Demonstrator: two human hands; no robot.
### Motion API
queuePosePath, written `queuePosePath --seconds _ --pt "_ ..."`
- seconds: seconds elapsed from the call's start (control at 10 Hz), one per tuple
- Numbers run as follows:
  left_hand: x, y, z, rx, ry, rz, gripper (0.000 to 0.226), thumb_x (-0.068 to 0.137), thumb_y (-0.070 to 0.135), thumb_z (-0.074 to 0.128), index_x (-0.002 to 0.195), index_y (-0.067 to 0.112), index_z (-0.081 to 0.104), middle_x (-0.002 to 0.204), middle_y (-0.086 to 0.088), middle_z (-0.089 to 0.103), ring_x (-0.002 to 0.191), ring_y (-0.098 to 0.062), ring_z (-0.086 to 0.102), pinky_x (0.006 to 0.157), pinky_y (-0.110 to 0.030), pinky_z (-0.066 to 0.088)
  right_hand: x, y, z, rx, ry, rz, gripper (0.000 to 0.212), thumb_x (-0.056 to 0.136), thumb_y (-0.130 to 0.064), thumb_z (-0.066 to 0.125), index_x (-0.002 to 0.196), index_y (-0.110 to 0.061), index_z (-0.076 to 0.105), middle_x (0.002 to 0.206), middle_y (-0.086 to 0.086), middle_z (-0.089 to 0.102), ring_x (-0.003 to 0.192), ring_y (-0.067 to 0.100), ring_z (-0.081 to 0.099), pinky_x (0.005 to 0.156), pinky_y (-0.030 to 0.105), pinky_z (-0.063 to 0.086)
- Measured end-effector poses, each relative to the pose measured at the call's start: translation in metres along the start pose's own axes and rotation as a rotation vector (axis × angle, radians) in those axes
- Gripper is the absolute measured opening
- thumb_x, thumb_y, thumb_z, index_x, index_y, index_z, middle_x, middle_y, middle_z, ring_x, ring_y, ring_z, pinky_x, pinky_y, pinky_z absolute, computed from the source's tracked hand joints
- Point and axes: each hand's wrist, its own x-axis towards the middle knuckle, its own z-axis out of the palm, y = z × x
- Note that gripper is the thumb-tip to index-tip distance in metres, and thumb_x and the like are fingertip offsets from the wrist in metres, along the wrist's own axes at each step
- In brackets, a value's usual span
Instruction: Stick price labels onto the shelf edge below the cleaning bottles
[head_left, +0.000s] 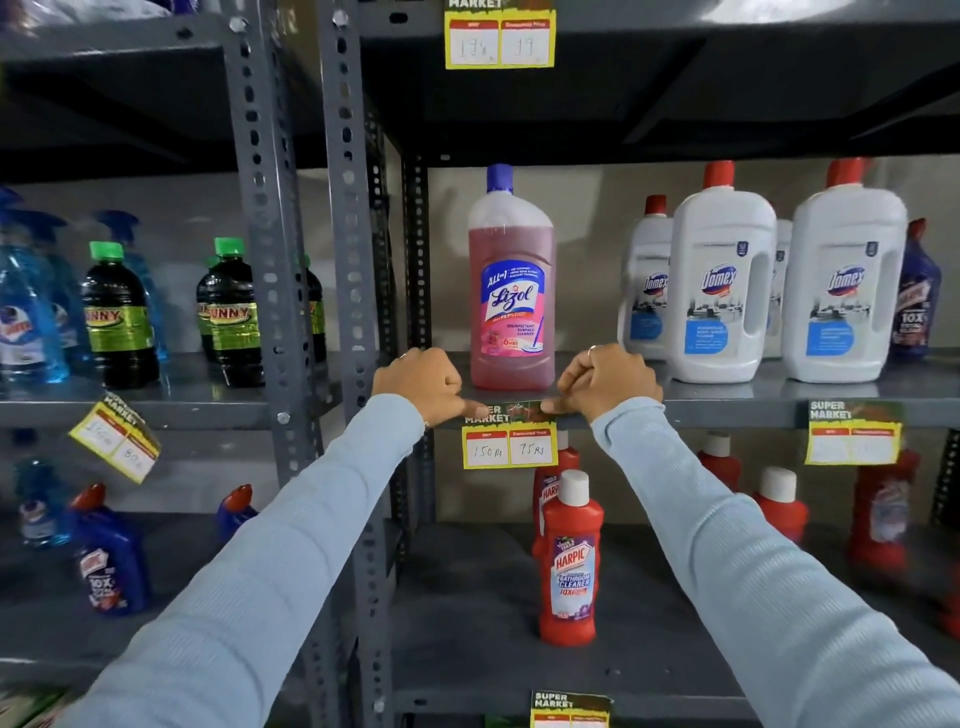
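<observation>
A yellow-bordered price label (510, 446) reading 150 and 75 hangs from the grey shelf edge (727, 413), directly below a pink Lizol bottle (511, 291). My left hand (420, 382) presses the label's top left corner against the edge with its thumb. At the top right corner my right hand (605, 382) does the same, fingers curled. Both hands touch the label's dark header strip, which lies on the shelf edge.
White Domex bottles (722, 280) stand to the right on the same shelf. Another label (852, 434) hangs under them, one label (115, 441) dangles crooked on the left rack. Red Harpic bottles (569, 561) fill the shelf below. Grey slotted uprights (353, 260) separate the racks.
</observation>
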Motion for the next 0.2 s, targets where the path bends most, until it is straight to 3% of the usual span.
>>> queuePosePath --seconds 0.1,0.2 --pt "0.001 -0.003 -0.010 -0.030 -0.046 0.034 0.051 0.060 0.058 0.074 0.045 0.012 0.056 0.090 -0.003 0.076 0.084 -0.024 0.067 0.074 -0.040 0.052 -0.007 0.005 -0.003 -0.007 -0.004 -0.059 0.012 0.069 -0.019 0.080 0.064 -0.023 0.070 0.067 -0.003 0.071 0.068 0.018 0.068 0.075 0.035 0.057" --pt "-0.003 -0.009 -0.019 -0.033 -0.159 0.068 0.055 0.072 0.033 0.073 0.037 0.011 0.037 0.100 -0.002 0.075 0.094 -0.022 0.068 0.086 -0.044 0.052 -0.018 0.014 -0.011 0.052 -0.004 -0.133 0.017 0.079 -0.001 0.064 0.081 -0.014 0.074 0.083 0.004 0.077 0.076 0.019 0.070 0.083 0.038 0.058"
